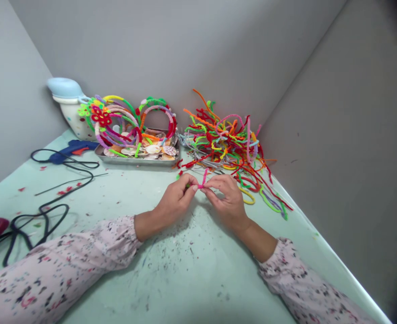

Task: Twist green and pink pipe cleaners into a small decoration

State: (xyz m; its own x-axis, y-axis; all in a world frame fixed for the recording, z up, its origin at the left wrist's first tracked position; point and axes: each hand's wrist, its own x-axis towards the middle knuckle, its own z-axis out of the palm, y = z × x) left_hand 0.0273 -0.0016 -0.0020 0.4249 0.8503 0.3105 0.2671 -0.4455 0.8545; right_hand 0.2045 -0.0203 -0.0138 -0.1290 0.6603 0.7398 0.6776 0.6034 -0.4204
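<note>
My left hand (177,196) and my right hand (225,198) meet over the pale green table (185,279), both pinching a short pink pipe cleaner (204,177) between the fingertips. A bit of green shows under my left fingers, partly hidden. Both forearms wear floral sleeves and rest on the table. Just behind my hands lies a tangled pile of coloured pipe cleaners (228,139).
A metal tray (137,159) with shells and wrapped headbands stands at the back. A blue glue gun (72,148) with its black cable (46,211) lies left. A white pot with blue lid (68,105) sits in the corner. Grey walls close in on three sides.
</note>
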